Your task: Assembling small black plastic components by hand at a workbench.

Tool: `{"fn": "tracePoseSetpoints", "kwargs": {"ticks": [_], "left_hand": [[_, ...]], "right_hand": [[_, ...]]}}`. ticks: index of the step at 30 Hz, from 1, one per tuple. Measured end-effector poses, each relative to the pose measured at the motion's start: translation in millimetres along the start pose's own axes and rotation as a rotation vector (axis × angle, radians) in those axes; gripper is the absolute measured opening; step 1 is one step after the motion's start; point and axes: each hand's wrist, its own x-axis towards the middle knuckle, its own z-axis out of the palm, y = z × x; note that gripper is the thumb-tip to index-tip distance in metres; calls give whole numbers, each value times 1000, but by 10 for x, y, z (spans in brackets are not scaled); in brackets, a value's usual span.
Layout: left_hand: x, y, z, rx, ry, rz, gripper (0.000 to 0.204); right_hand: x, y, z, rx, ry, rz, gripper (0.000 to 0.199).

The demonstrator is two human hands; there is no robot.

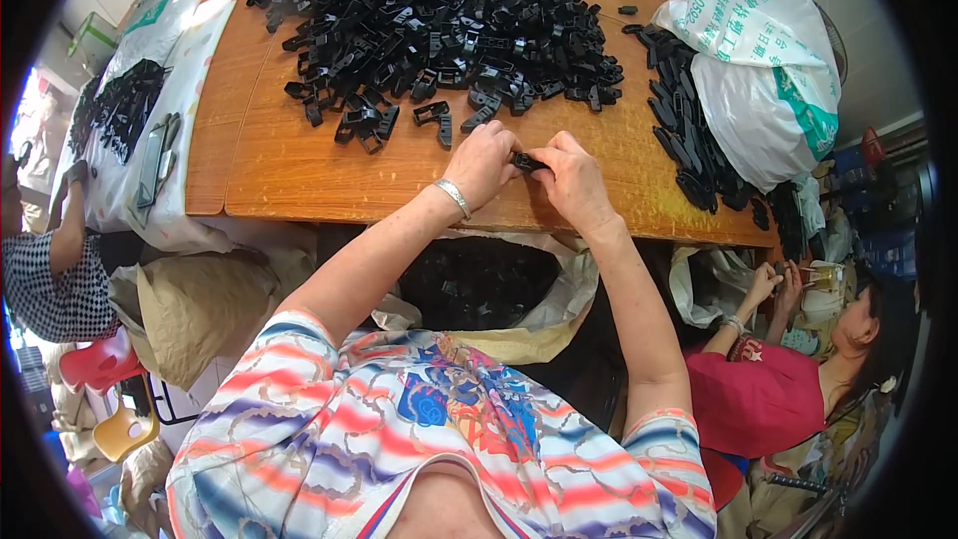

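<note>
Small black plastic piece [528, 162] pinched between two hands
From my end I see the left hand [481, 170] and the right hand [576, 182] each pinching one end of it with fingertips, above the wooden table [349, 185] near its front edge; a heap of black parts [429, 20] lies beyond, and an open sack [529, 343] sits below

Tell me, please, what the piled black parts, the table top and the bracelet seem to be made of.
Black parts: probably moulded plastic, glossy, since they catch bright highlights. Table top: wood or wood-look laminate, brown, slightly glossy; pale scuffs cannot settle it. Bracelet: likely metal, from its silvery shine.
</note>
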Motion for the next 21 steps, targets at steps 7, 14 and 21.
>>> {"fn": "tracePoseSetpoints", "kwargs": {"ticks": [7, 14, 21], "left_hand": [[46, -40, 45, 22, 5, 54, 19], [58, -16, -7, 22, -26, 28, 21], [31, 78, -113, 12, -136, 9, 25]], "right_hand": [[69, 90, -52, 4, -2, -39, 19], [-52, 82, 87, -175, -41, -55, 25], [-241, 35, 86, -181, -19, -14, 29]]}}
